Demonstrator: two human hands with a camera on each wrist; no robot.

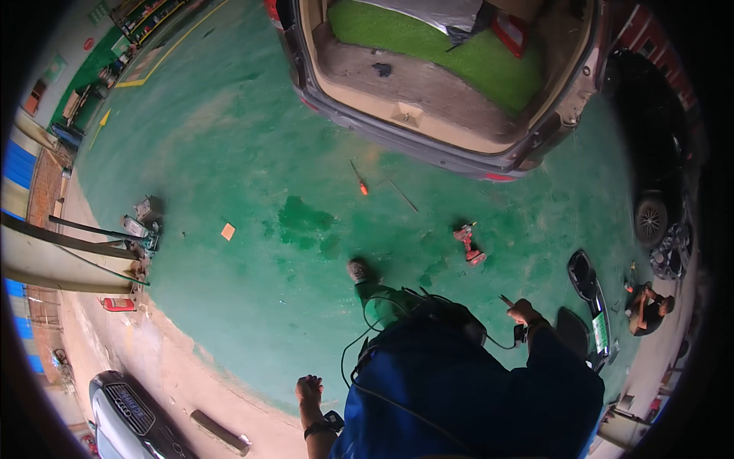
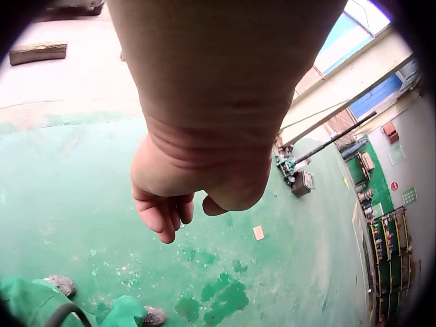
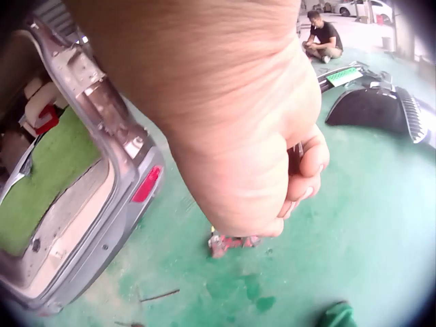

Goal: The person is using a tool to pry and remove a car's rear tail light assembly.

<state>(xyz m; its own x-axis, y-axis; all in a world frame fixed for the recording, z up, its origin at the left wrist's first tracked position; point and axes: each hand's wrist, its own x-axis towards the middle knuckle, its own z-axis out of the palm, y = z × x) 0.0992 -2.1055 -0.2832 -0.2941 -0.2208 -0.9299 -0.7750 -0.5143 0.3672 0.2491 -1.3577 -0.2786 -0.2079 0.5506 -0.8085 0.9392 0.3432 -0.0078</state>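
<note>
My left hand (image 1: 310,390) hangs low at my side, over the green floor. Its fingers are loosely bent with nothing in them, as the left wrist view also shows the hand (image 2: 197,184). On the other side my right hand (image 1: 524,312) grips a slim, pointed dark object (image 1: 506,301). In the right wrist view, the fingers of that hand (image 3: 259,177) curl round it and mostly hide it. Ahead on the floor lie a red cordless power tool (image 1: 469,245), an orange-handled screwdriver (image 1: 362,186) and a thin rod (image 1: 404,196).
A car's open rear, with its bumper (image 1: 428,153) and green trunk mat (image 1: 436,53), stands ahead. A removed bumper part (image 1: 592,294) lies right, near a seated person (image 1: 650,312). A floor jack (image 1: 138,228) and fire extinguisher (image 1: 118,304) are left; a cardboard piece (image 1: 228,231) lies nearer.
</note>
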